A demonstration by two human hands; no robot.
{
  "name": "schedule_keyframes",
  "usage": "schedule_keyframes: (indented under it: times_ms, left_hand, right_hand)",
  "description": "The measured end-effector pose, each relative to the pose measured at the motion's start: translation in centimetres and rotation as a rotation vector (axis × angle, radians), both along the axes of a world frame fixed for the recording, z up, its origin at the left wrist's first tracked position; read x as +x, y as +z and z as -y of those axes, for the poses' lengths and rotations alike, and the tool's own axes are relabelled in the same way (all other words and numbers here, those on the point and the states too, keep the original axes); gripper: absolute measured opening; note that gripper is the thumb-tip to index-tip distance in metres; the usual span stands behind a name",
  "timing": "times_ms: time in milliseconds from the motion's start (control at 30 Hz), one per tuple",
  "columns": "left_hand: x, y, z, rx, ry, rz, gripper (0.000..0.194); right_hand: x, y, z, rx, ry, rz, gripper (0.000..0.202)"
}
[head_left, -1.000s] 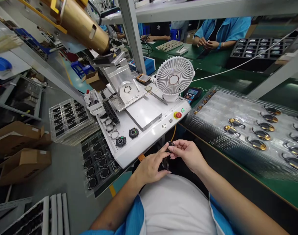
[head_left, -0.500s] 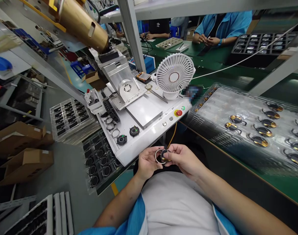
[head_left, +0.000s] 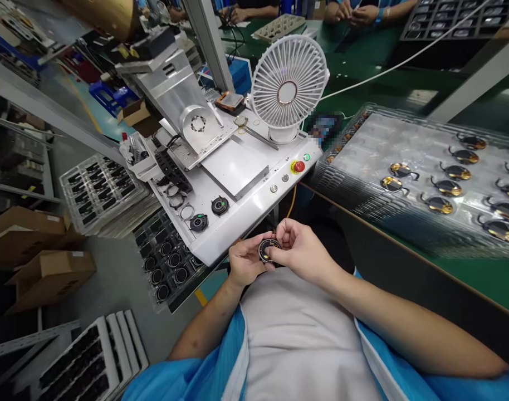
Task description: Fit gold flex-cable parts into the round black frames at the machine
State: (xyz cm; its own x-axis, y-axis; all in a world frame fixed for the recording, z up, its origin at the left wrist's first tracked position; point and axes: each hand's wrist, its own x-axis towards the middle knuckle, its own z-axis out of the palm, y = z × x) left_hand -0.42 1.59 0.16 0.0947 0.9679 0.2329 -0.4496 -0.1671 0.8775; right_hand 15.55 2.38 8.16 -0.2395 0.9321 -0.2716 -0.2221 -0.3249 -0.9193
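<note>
Just in front of my body, my left hand [head_left: 246, 260] grips a metal ring from its left side. Inside the ring lies a round dark part [head_left: 269, 250] with small gold spots. My right hand [head_left: 298, 245] has its thumb on the face of this part and its curled fingers at the right edge. Beyond my hands, on the white machine base [head_left: 225, 234], rest two black round watch-like modules [head_left: 199, 222] with green dots. Several thin rings [head_left: 186, 211] lie beside them.
A white fan [head_left: 288, 83] and a red button [head_left: 298, 166] are on the machine. Stacked clear trays [head_left: 363, 150] with dark-and-gold discs stand right. A tray of black rings [head_left: 165, 262] sits left. Metal fixture [head_left: 194, 120] stands behind. Another person's hands [head_left: 358, 14] show across the table.
The dark round part now lies within the ring instead of overlapping its right side. My right hand has moved left onto it. The camera view has tilted further down.
</note>
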Motion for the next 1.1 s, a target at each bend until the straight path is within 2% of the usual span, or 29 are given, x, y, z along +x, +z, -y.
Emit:
schedule_keyframes:
  times_ms: [133,333,500,633,700,767,933,1100]
  left_hand:
    - [0.0,0.0,0.0,0.032,0.039,-0.041,0.063]
    - [-0.1,-0.3,0.3,-0.007,0.053,-0.112,0.063]
    - [0.3,-0.2,0.3,0.046,0.086,-0.093,0.064]
    - [0.5,-0.3,0.5,0.042,0.133,-0.069,0.057]
    - [0.4,-0.4,0.6,0.035,0.147,-0.106,0.055]
    - [0.3,-0.4,0.7,0.066,0.136,-0.16,0.056]
    - [0.1,0.5,0.7,0.168,0.144,-0.273,0.058]
    - [-0.3,1.0,0.8,0.098,0.264,-0.299,0.054]
  right_hand:
    - [-0.1,0.0,0.0,-0.017,0.018,-0.043,0.031]
    - [-0.1,-0.5,0.0,-0.032,0.03,-0.089,0.036]
    - [-0.2,-0.9,-0.2,-0.093,0.03,-0.181,0.049]
    - [0.6,-1.7,-0.7,-0.171,0.146,-0.079,0.058]
    - [1.1,-2.1,-0.9,-0.184,0.228,-0.005,0.058]
    - [1.4,-2.4,-1.1,-0.193,0.266,-0.026,0.06]
    - [1.0,-2.6,-1.0,-0.238,0.223,-0.177,0.065]
    - [-0.4,-2.5,-1.6,-0.212,0.211,-0.159,0.065]
